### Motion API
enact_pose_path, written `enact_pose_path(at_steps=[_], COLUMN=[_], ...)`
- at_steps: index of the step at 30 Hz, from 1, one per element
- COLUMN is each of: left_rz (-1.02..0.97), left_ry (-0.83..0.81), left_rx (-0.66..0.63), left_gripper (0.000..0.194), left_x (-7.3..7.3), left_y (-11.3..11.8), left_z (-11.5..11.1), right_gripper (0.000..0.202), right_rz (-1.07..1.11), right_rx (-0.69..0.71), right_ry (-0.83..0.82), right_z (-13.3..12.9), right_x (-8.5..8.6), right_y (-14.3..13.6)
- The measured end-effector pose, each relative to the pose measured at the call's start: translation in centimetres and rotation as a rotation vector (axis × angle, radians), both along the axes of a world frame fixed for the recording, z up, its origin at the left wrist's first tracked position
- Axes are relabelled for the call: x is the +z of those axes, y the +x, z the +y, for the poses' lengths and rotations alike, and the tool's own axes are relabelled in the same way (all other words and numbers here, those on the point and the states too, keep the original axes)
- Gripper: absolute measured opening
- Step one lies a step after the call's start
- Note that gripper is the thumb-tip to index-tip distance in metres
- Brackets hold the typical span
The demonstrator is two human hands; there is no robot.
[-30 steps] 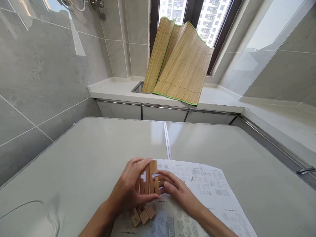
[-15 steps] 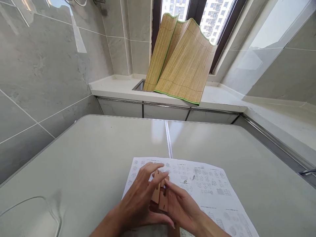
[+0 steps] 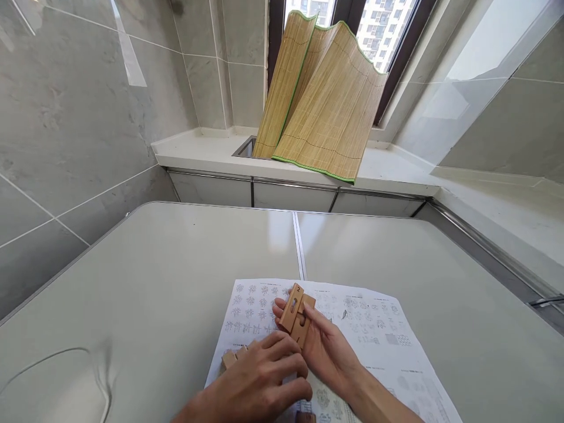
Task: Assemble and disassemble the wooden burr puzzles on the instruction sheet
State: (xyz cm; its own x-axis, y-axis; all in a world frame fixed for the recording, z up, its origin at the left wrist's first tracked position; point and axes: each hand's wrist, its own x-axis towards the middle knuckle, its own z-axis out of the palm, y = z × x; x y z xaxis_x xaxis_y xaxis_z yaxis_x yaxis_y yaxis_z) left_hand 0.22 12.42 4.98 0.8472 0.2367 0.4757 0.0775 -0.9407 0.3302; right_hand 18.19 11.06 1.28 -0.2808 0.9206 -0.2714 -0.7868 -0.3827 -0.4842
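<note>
My right hand (image 3: 328, 346) is closed around a joined set of reddish-brown wooden puzzle pieces. One slotted notched piece (image 3: 291, 308), marked 2, leans at a slant beside a shorter notched piece (image 3: 304, 320). My left hand (image 3: 267, 376) is below and left of them, palm down, its fingers loosely bent and slightly apart; the thumb is hidden. Nothing shows in its grasp. Partly behind that hand, a paler notched wooden piece (image 3: 230, 358) rests on the printed sheet (image 3: 374, 364). Another dark brown wooden piece (image 3: 305, 417) shows at the bottom edge, just under my left fingers.
The sheet, covered in small line diagrams, lies on a glossy pale table (image 3: 176, 276) with a centre seam. A white cable (image 3: 99, 385) curves at lower left. Beyond the table, a folded bamboo mat (image 3: 328, 111) leans against the window on a white counter (image 3: 198, 154).
My left hand has come off the wooden pieces and moved down toward me. My right hand has tilted the set, bringing the pieces fully into sight. The view has tipped slightly downward.
</note>
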Motion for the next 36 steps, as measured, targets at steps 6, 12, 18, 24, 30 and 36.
enact_pose_path(at_steps=[6, 12, 18, 24, 30, 36], left_rz=[0.085, 0.087, -0.019, 0.140, 0.225, 0.215], left_ry=[0.097, 0.222, 0.053, -0.363, -0.311, -0.299], left_rx=[0.075, 0.205, 0.221, -0.151, -0.141, -0.071], left_gripper=[0.016, 0.022, 0.012, 0.028, 0.009, 0.023], left_x=[-1.3, -1.2, 0.2, 0.1, -0.8, -1.0], left_y=[-0.4, -1.4, -1.4, 0.3, 0.4, 0.4], left_z=[0.7, 2.6, 2.1, -0.9, -1.3, -1.2], right_gripper=[0.028, 0.027, 0.028, 0.030, 0.030, 0.032], right_rz=[0.049, 0.103, 0.157, 0.141, 0.132, 0.115], right_rx=[-0.031, -0.187, -0.217, -0.182, -0.131, -0.134], right_ry=[-0.024, -0.109, -0.154, -0.108, -0.076, -0.099], right_z=[0.2, 0.6, 0.8, 0.7, 0.7, 0.7], right_x=[-0.1, -0.2, 0.4, 0.5, 0.6, 0.7], right_y=[0.1, 0.6, 0.9, 0.7, 0.8, 0.8])
